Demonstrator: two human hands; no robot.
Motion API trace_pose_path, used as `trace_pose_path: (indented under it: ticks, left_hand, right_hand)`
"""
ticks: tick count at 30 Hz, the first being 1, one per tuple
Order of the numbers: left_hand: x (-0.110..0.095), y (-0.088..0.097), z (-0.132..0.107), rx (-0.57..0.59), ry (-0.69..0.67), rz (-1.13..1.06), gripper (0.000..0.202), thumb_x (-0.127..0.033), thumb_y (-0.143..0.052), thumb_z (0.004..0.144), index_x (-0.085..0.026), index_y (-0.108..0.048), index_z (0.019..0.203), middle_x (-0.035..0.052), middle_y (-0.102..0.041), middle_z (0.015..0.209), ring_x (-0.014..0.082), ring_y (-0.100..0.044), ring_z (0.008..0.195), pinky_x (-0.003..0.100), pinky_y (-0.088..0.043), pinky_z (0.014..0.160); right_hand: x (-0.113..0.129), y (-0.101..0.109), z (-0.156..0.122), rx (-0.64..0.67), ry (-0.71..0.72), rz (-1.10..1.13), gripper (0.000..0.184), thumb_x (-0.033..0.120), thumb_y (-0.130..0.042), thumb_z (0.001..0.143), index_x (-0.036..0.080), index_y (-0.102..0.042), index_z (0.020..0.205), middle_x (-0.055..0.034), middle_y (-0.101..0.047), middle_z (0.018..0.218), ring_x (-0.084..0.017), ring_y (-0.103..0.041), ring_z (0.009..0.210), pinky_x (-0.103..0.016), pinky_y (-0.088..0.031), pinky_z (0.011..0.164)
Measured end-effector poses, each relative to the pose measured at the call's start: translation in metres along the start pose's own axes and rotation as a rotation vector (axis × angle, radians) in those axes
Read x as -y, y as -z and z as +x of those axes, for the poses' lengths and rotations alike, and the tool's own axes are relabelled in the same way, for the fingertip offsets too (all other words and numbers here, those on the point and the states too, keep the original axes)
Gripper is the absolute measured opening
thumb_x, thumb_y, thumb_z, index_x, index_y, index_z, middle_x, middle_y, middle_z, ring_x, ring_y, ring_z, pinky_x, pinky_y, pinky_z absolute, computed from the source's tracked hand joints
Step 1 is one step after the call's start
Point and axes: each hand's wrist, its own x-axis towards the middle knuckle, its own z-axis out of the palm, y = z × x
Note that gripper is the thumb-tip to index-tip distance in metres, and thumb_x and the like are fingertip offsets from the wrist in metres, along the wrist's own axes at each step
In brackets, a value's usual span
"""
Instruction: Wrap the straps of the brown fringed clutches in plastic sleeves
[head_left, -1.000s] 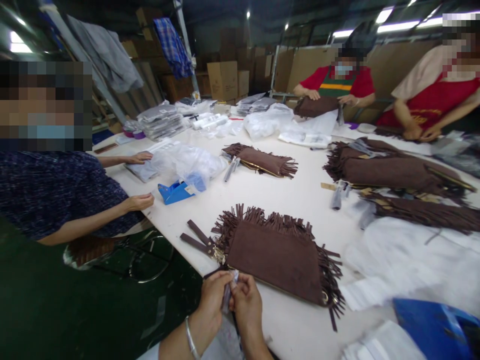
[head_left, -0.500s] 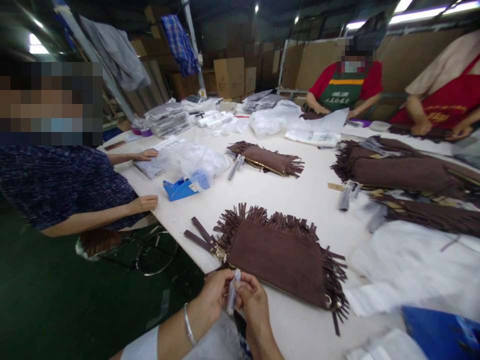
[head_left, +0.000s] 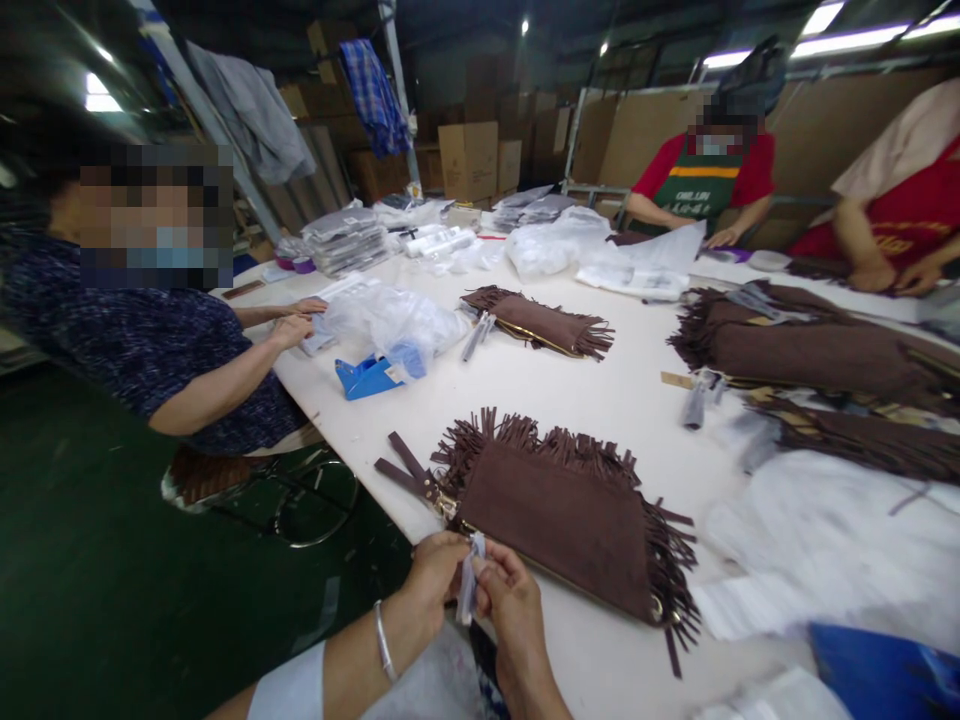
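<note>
My left hand (head_left: 433, 578) and my right hand (head_left: 510, 598) meet at the near edge of the white table (head_left: 600, 400). Both pinch a small strip of clear wrapping (head_left: 469, 575) held upright between the fingertips. A silver bangle sits on my left wrist. Just beyond my hands lies a brown suede fringed bag (head_left: 559, 505) flat on the table, with its brown straps (head_left: 405, 470) and a gold clasp sticking out to the left.
A seated person (head_left: 150, 340) at the left handles plastic bags (head_left: 390, 320) beside a blue tape dispenser (head_left: 364, 377). Two people in red work at the far right. More fringed bags (head_left: 810, 350), white wrapping (head_left: 840, 540) and a blue object (head_left: 885, 665) lie around. Cardboard boxes stand behind.
My hands stay together on the wrapping strip, now raised slightly. The person at the left has brought the nearer hand from the table edge up to the plastic bags.
</note>
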Motion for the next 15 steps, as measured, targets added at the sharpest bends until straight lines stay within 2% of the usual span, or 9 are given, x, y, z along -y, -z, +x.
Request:
trace_pose_path:
  ticks: [4, 6, 9, 11, 15]
  left_hand:
    - [-0.007, 0.009, -0.008, 0.043, -0.005, 0.056, 0.024, -0.024, -0.066, 0.059, -0.012, -0.063, 0.079, 0.0079, -0.067, 0.068, 0.0194, -0.063, 0.059, 0.027, -0.047, 0.056]
    - [-0.01, 0.013, -0.013, 0.078, 0.0, 0.011, 0.031, -0.034, -0.065, 0.064, -0.011, -0.065, 0.085, 0.0109, -0.069, 0.078, 0.0209, -0.065, 0.067, 0.029, -0.049, 0.062]
    - [-0.011, 0.014, -0.019, 0.07, -0.05, -0.017, 0.043, -0.051, -0.066, 0.07, -0.011, -0.065, 0.087, 0.012, -0.069, 0.086, 0.0214, -0.066, 0.072, 0.029, -0.049, 0.063]
    - [-0.009, 0.012, -0.021, 0.094, -0.097, -0.001, 0.045, -0.055, -0.069, 0.069, -0.012, -0.064, 0.085, 0.0101, -0.068, 0.082, 0.0204, -0.066, 0.068, 0.028, -0.048, 0.061]
    - [-0.004, 0.008, -0.016, 0.09, -0.136, 0.008, 0.039, -0.048, -0.075, 0.065, -0.013, -0.06, 0.073, 0.0053, -0.063, 0.065, 0.0173, -0.061, 0.057, 0.026, -0.046, 0.055]
  right_hand:
    - [-0.006, 0.002, 0.003, 0.012, 0.001, 0.012, 0.039, 0.037, -0.075, 0.064, 0.013, -0.067, 0.093, 0.0056, -0.052, 0.051, -0.004, -0.034, 0.039, -0.016, -0.029, 0.039]
    - [-0.008, 0.003, 0.004, 0.009, 0.002, -0.005, 0.037, 0.036, -0.074, 0.065, 0.013, -0.066, 0.092, 0.0054, -0.052, 0.051, -0.005, -0.035, 0.04, -0.016, -0.028, 0.039]
    - [-0.009, 0.003, 0.004, -0.003, 0.015, -0.043, 0.036, 0.036, -0.073, 0.065, 0.013, -0.066, 0.092, 0.0056, -0.051, 0.05, -0.005, -0.036, 0.04, -0.016, -0.029, 0.039]
    - [-0.009, 0.003, 0.003, -0.003, 0.029, -0.061, 0.037, 0.037, -0.073, 0.066, 0.013, -0.066, 0.093, 0.0059, -0.05, 0.049, -0.006, -0.035, 0.04, -0.017, -0.029, 0.039]
    - [-0.009, 0.002, 0.002, 0.01, 0.044, -0.076, 0.038, 0.04, -0.073, 0.066, 0.014, -0.066, 0.093, 0.0066, -0.048, 0.048, -0.006, -0.033, 0.039, -0.017, -0.029, 0.038]
